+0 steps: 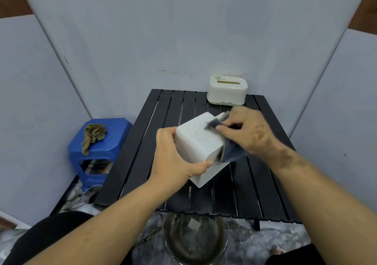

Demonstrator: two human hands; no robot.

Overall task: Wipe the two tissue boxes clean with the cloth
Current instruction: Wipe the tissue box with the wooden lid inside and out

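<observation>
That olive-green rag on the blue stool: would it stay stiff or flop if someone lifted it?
Probably floppy: the olive-green rag lies crumpled, one end trailing across the blue plastic stool. It likely weighs little, being thin bunched fabric. Unlikely to roll or slide.

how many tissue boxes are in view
2. The white tissue box is tilted up off the black table, held by the left hand while the right hand wipes it. The cream tissue box sits at the table's far edge.
</observation>
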